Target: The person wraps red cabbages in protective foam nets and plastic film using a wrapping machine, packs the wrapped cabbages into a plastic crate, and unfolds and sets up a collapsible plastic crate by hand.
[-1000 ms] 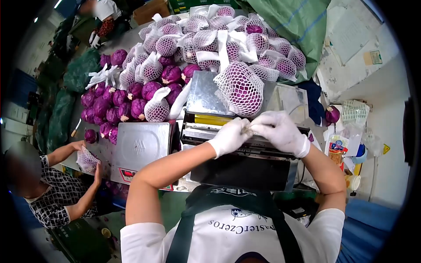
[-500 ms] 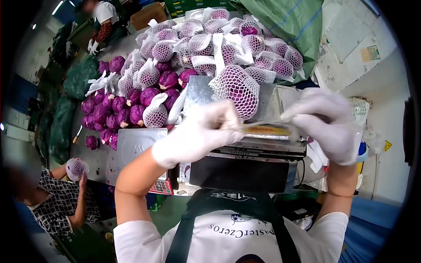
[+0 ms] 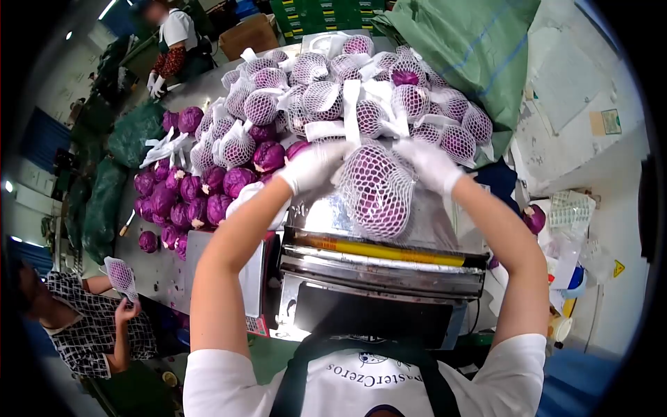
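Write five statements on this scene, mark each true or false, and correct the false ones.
1. The left hand and right hand wear white gloves. True.
2. A netted purple cabbage lies partly between them. True.
3. The knife lies beside the right hand. False: it lies left of the bare cabbages.
4. The lower-left co-worker wears gloves. False: the co-worker's hand is bare.
5. A yellow strip lies between the netted cabbage and the black panel. True.
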`<state>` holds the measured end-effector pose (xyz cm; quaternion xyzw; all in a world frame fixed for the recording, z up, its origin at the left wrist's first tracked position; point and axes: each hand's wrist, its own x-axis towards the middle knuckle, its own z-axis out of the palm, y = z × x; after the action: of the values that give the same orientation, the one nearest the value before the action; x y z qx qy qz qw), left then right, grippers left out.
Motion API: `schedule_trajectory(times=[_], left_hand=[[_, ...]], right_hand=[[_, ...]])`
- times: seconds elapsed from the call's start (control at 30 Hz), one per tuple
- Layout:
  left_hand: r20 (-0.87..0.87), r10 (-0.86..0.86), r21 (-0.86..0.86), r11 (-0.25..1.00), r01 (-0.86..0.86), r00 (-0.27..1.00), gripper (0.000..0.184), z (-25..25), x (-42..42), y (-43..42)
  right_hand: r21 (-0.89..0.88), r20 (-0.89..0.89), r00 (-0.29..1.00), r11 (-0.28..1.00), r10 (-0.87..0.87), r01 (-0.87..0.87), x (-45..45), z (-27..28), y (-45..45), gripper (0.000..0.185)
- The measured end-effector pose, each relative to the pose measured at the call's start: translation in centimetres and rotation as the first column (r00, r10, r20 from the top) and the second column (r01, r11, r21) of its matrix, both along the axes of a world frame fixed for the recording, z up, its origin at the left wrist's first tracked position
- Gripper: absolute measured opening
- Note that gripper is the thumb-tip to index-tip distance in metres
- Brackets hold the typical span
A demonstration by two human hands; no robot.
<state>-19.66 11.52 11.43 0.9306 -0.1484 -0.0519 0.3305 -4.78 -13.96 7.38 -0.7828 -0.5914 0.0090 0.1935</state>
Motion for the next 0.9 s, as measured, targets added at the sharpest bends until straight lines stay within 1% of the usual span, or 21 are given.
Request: schedule_trajectory(times=[0.03, 0.07, 0.13, 0.17, 0.2, 0.27, 0.37, 0.43, 0.47, 0.5, 0.53, 0.6, 0.63, 0.67, 0.7, 0.73, 0.77, 0.8, 0.83, 0.87, 0.9], left_hand=[[0.212, 0.007, 0.141, 0.989, -0.038, 0.977, 0.080, -4.3, -0.7, 0.8], [0.258, 0.025, 0.214, 0.973, -0.082, 0.966, 0.093, -5.9, -2.3, 0.4], [0.025, 0.167, 0.188, 0.968, -0.169, 0.986, 0.104, -3.8, -3.4, -1.9], [0.063, 0.196, -0.041, 0.980, -0.193, 0.979, 0.109, -5.0, -4.1, -3.4], [0.097, 0.233, -0.265, 0.943, -0.200, 0.968, 0.115, -6.4, -4.7, -4.7], [-0.018, 0.196, -0.292, 0.937, -0.192, 0.980, 0.120, -8.3, -4.7, -5.1], [-0.232, 0.128, -0.601, 0.761, -0.245, 0.964, 0.119, -9.3, -5.6, -5.6], [-0.100, 0.082, -0.574, 0.809, -0.125, 0.992, 0.137, -6.0, -5.8, -6.0], [0.063, 0.044, -0.428, 0.904, -0.013, 0.997, 0.156, -2.6, -6.9, -7.4], [0.129, -0.079, -0.360, 0.925, 0.121, 0.989, 0.146, 0.0, -7.9, -7.7], [0.005, -0.111, -0.376, 0.921, 0.105, 0.994, 0.145, 1.6, -8.9, -8.3], [-0.241, -0.259, -0.511, 0.853, 0.104, 0.935, 0.135, 3.4, -12.0, -9.7], [-0.367, -0.500, -0.711, 0.695, 0.110, 0.784, 0.118, 2.7, -13.3, -10.5], [-0.504, -0.650, -0.766, 0.641, 0.055, 0.569, 0.109, 4.7, -15.9, -11.8], [-0.608, -0.729, -0.771, 0.637, -0.012, 0.314, 0.101, 6.6, -18.5, -13.0], [-0.682, -0.725, -0.723, 0.650, -0.233, 0.096, 0.099, 5.5, -21.9, -13.5], [-0.640, -0.766, -0.735, 0.634, -0.242, -0.062, 0.108, 1.7, -23.9, -13.4], [-0.692, -0.718, -0.688, 0.688, -0.232, -0.079, 0.120, 0.7, -25.6, -14.0], [-0.662, -0.738, -0.671, 0.662, -0.334, -0.132, 0.122, -1.2, -27.0, -14.0], [-0.631, -0.754, -0.639, 0.638, -0.429, -0.182, 0.123, -3.2, -28.1, -13.8], [-0.614, -0.762, -0.563, 0.604, -0.564, -0.204, 0.118, -4.5, -29.1, -13.6]], right_hand=[[-0.116, -0.189, 0.982, 0.993, -0.019, -0.003, -0.4, -3.1, -0.9, 0.048], [-0.054, -0.021, 1.000, 0.998, 0.021, -0.022, -2.0, -4.8, -2.3, 0.055], [0.010, 0.010, 0.999, 0.999, 0.047, -0.048, -4.5, -3.6, -2.9, 0.060], [0.012, -0.119, 0.990, 0.997, 0.082, -0.081, -5.0, -4.2, -2.5, 0.062], [0.003, -0.070, 0.996, 0.998, 0.059, -0.059, -5.4, -4.3, -2.5, 0.062], [-0.013, 0.028, 1.000, 1.000, 0.012, -0.012, -6.2, -4.3, -2.6, 0.061], [0.114, -0.420, 0.906, 0.994, 0.049, -0.001, -8.0, -3.5, -2.1, 0.051], [0.072, -0.449, 0.890, 0.996, 0.083, -0.057, -10.1, -1.6, -3.3, 0.046], [0.006, -0.430, 0.897, 0.995, 0.097, -0.105, -11.2, -0.3, -4.8, 0.044], [-0.073, -0.412, 0.902, 0.982, 0.131, -0.176, -12.8, 1.7, -6.3, 0.043], [-0.142, -0.436, 0.883, 0.956, 0.171, -0.255, -14.6, 4.1, -7.5, 0.042], [-0.216, -0.774, 0.616, 0.853, 0.147, -0.475, -19.0, 11.7, -8.6, 0.045], [-0.232, -0.973, 0.076, 0.881, -0.220, -0.413, -21.6, 12.8, -9.7, 0.048], [-0.288, -0.734, -0.520, 0.894, -0.437, -0.344, -24.1, 13.4, -10.8, 0.052], [-0.256, -0.805, -0.393, 0.857, -0.446, -0.448, -27.6, 14.2, -11.7, 0.053], [-0.227, -0.868, -0.262, 0.807, -0.421, -0.545, -31.3, 15.1, -12.8, 0.058], [-0.216, -0.800, -0.364, 0.794, -0.478, -0.568, -32.5, 12.8, -13.4, 0.064], [-0.197, -0.717, -0.460, 0.785, -0.524, -0.588, -33.7, 9.7, -14.7, 0.071], [-0.147, -0.628, -0.621, 0.854, -0.470, -0.499, -35.0, 7.8, -16.1, 0.073], [-0.182, -0.369, -0.848, 0.925, -0.380, -0.335, -36.2, 5.5, -17.6, 0.073], [-0.164, -0.362, -0.897, 0.965, -0.253, -0.206, -37.2, 3.9, -19.2, 0.072]])
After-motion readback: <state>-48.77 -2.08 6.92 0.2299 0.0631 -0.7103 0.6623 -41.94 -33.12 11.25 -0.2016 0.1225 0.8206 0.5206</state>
